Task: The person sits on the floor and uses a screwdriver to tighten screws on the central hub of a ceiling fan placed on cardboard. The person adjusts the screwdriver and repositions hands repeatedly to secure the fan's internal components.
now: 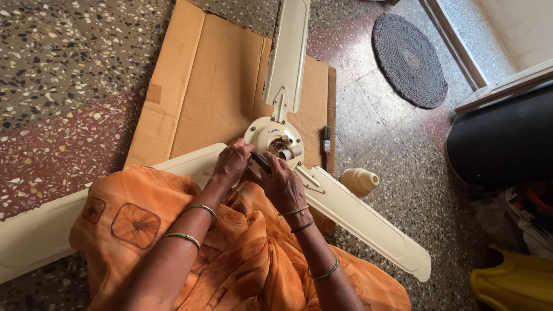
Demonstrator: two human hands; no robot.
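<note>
A cream ceiling fan lies on the floor, its round motor housing (266, 133) facing up with three long blades (288, 52) spread out. My left hand (231, 161) rests on the near rim of the housing. My right hand (283, 183) grips a dark-handled tool (260, 162) that points between both hands toward the housing. The fan's short shaft with wiring (283, 147) sticks up at the hub centre. Orange cloth over my lap covers part of the near blades.
A flattened cardboard sheet (201, 86) lies under the fan. A small paintbrush (326, 145) and a cream fan cup (358, 181) lie to the right. A round dark mat (409, 60), a black cylinder (501, 138) and a yellow plastic item (515, 282) stand farther right.
</note>
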